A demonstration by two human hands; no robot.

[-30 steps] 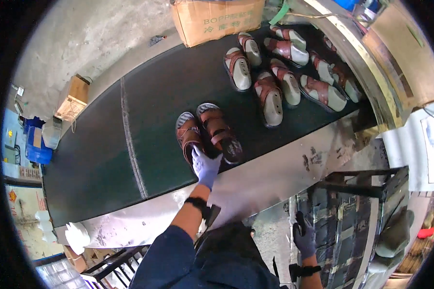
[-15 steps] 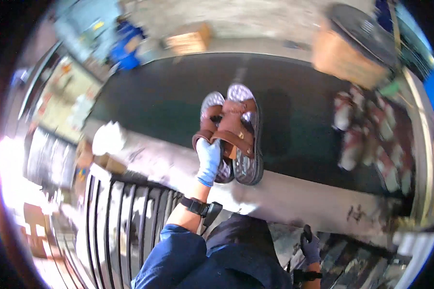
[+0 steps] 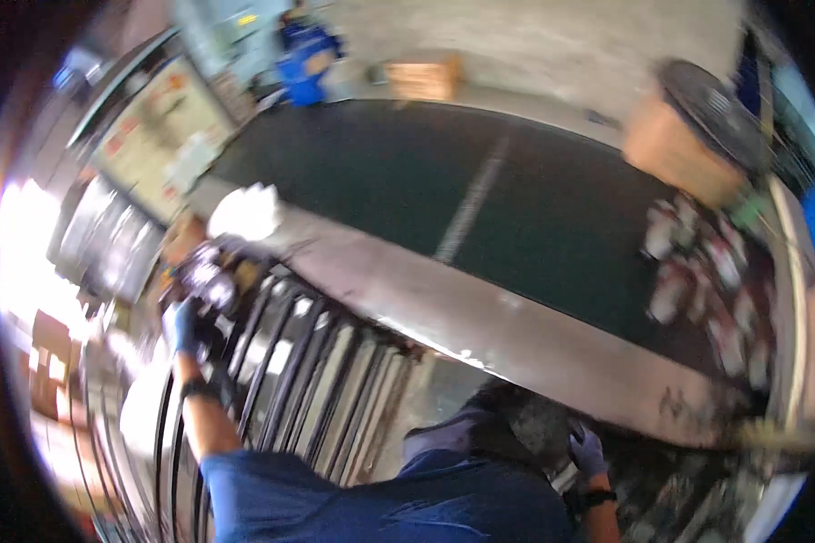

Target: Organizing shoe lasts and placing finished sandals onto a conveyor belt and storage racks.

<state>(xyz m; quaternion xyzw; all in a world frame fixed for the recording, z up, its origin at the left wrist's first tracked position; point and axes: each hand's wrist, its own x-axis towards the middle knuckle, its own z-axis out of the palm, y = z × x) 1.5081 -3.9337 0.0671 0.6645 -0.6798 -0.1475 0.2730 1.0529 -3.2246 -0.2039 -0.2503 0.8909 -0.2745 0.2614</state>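
Observation:
My left hand (image 3: 181, 328), in a light blue glove, is stretched out to the left over the black rail rack. It grips a pair of brown sandals (image 3: 210, 282), blurred by motion, their shiny pale insoles showing. My right hand (image 3: 589, 452), in a greyish-purple glove, hangs low at the right near the belt's front edge. Its fingers are curled by a small dark thing that I cannot make out. More sandals, reddish-brown and pale (image 3: 688, 262), lie grouped at the right end of the dark green belt (image 3: 362, 172).
The metal belt edge (image 3: 480, 308) runs across in front of me. A black rack with parallel rails (image 3: 308, 389) stands at the left. A white bundle (image 3: 246, 213) rests at the belt's left corner. Cardboard boxes (image 3: 426, 77) and a box under a dark round lid (image 3: 684, 149) stand beyond.
My left hand has carried the pair of sandals from above the belt out to the left, over the rack. My view has shifted; the right hand stays low.

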